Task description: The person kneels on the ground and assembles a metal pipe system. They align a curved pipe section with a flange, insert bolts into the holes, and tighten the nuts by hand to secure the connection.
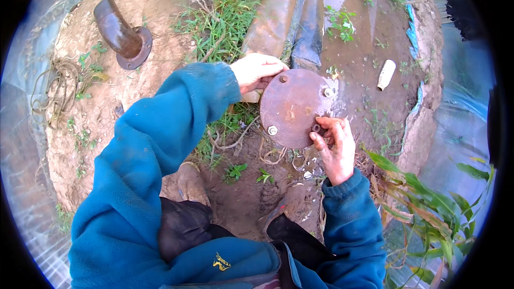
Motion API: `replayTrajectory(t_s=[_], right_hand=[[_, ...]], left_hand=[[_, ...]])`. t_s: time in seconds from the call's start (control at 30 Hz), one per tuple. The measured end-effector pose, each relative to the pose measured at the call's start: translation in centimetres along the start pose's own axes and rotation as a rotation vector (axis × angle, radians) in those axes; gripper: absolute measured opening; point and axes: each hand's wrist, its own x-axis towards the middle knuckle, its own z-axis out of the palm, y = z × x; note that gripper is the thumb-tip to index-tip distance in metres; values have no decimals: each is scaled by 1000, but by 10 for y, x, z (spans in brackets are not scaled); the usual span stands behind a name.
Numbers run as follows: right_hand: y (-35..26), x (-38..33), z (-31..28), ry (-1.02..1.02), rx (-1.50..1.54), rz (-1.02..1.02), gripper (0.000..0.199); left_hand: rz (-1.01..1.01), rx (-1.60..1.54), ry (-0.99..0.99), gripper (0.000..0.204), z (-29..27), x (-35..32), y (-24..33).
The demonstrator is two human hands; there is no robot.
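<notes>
A round, rusty metal flange plate [292, 108] lies in front of me, with bolts and nuts around its rim. My left hand [259, 74] is closed at the plate's upper left edge; its fingertips are partly hidden behind it. Near that hand a rusty bolt end [283, 79] sticks out of the plate. A shinier nut [272, 130] sits at the lower left, and another nut [327, 92] at the upper right. At the lower right edge, my right hand [336, 144] pinches a dark rusty nut [316, 128] between thumb and fingers, against the plate.
A bent rusty pipe with a flange [124, 40] rests on the dirt at the far left. Rope [51, 93] lies below it. Beyond the plate run long plastic-like tubes [276, 13] beside muddy water. A pale bottle-shaped object [386, 74] and leafy plants [436, 208] are at right.
</notes>
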Motion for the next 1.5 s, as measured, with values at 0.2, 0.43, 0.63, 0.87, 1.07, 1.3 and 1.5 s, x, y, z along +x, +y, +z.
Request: replayTrajectory(t_s=[0.2,0.43,0.63,0.87,1.07,1.3,1.5], right_hand=[[0,-2,-1,-4,-97,-30,26],[-26,39,0,78,0,-134,27],[-38,67,32,62,27,-229,26],[-44,71,37,40,-34,-239,23],[-40,73,39,62,-84,-260,22],[-42,74,41,55,-107,-239,21],[-39,79,38,-41,-158,-177,24]], left_hand=[[-25,62,128,37,27,-28,16],[170,195,145,52,37,-36,1],[205,143,170,48,36,-38,-5],[223,236,184,51,20,-29,-19],[262,119,172,50,35,-37,-13],[283,80,197,45,36,-38,-15],[281,77,172,46,35,-34,-19]])
